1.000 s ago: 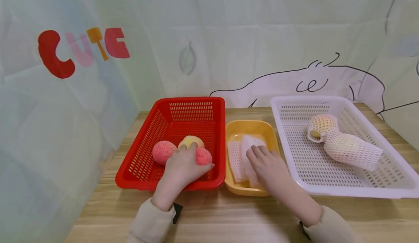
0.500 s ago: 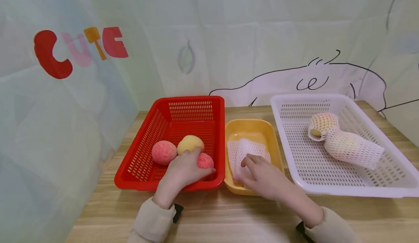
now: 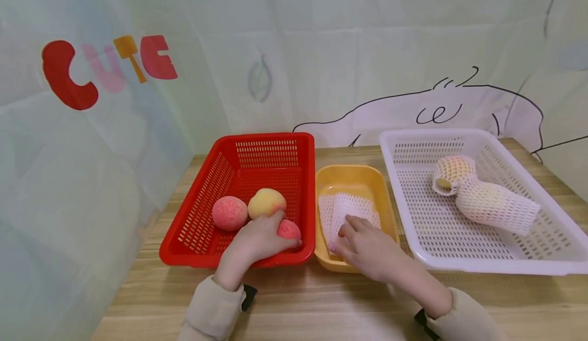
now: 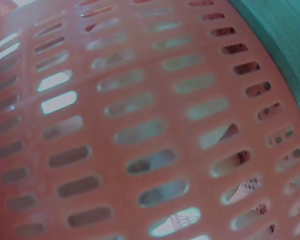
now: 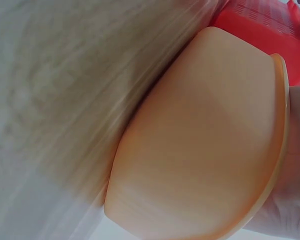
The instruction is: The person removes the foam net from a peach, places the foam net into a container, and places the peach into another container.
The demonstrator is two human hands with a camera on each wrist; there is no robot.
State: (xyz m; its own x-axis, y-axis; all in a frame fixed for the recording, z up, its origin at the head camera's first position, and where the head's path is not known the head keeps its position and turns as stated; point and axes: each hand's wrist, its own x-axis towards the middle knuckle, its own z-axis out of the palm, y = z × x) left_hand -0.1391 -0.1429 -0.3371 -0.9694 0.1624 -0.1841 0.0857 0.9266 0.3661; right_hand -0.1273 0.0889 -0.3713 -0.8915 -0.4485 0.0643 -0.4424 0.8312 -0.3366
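Note:
In the head view my left hand [image 3: 257, 239] reaches into the red basket [image 3: 168, 253] and curls round a pinkish-red fuzzy peach [image 3: 288, 229], thumb on its right side. A yellow peach [image 3: 266, 202] and another pinkish-red peach [image 3: 229, 213] lie beside that hand. My right hand [image 3: 372, 246] is over the yellow tray [image 3: 351, 172], its thumb and forefinger pinching a white foam fruit net [image 3: 346, 211]. The fingertips are partly hidden. The left wrist view shows mostly basket wall [image 4: 155, 115]; in the right wrist view the tray's side [image 5: 200, 140] covers most of the hand.
A white basket [image 3: 409, 193] stands on the right with two net-wrapped fruits, one round [image 3: 452, 172] and one with a long net tail [image 3: 496, 205]. All containers stand on a wooden table [image 3: 321, 310] before a printed cloth backdrop [image 3: 303, 65].
My right hand has turned and drawn slightly left and down, uncovering the nets' upper part. My left hand has slid a little down the red peach, showing more of the yellow one.

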